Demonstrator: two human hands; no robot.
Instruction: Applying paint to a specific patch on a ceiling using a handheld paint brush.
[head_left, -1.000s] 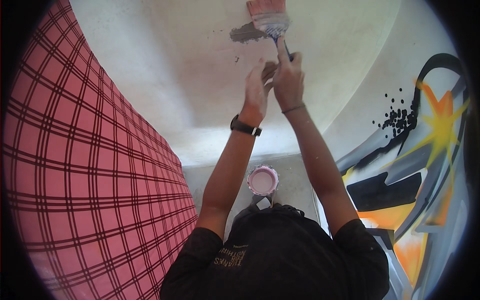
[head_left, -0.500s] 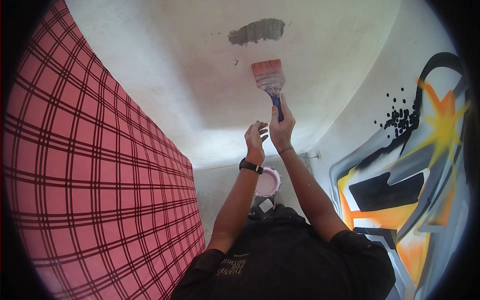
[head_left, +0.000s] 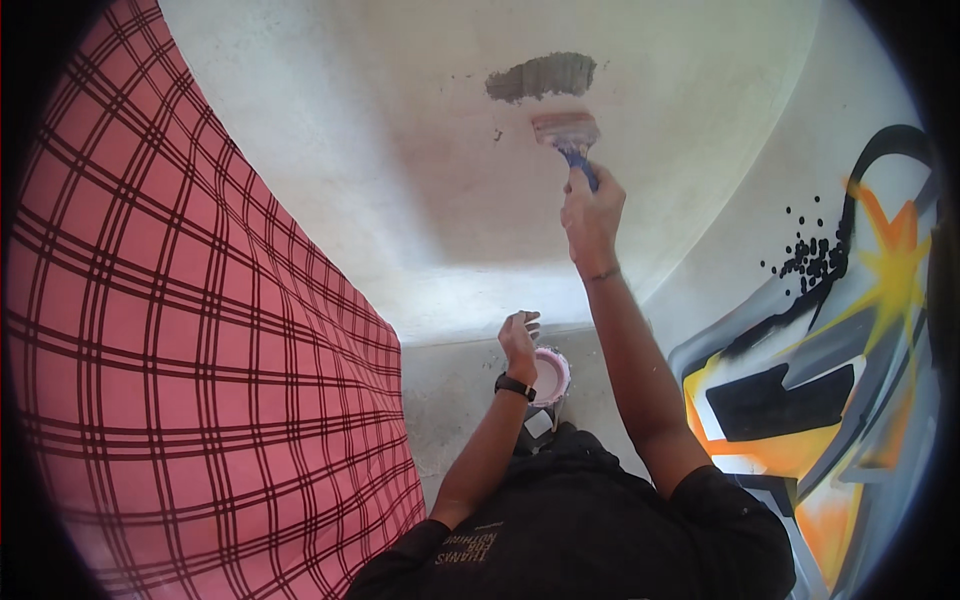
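Now your right hand (head_left: 595, 214), wrapped round the paintbrush (head_left: 567, 132), is higher; your left hand (head_left: 519, 340), empty, fingers half-curled, is lower.

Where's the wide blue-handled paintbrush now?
In the head view, the wide blue-handled paintbrush is in the right hand, above and right of centre, just below the dark grey patch on the pale wall.

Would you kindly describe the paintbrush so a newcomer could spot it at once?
On the pale wall, find the dark grey patch. Just below, the right hand holds the broad paintbrush, set apart from that patch by its blue handle.
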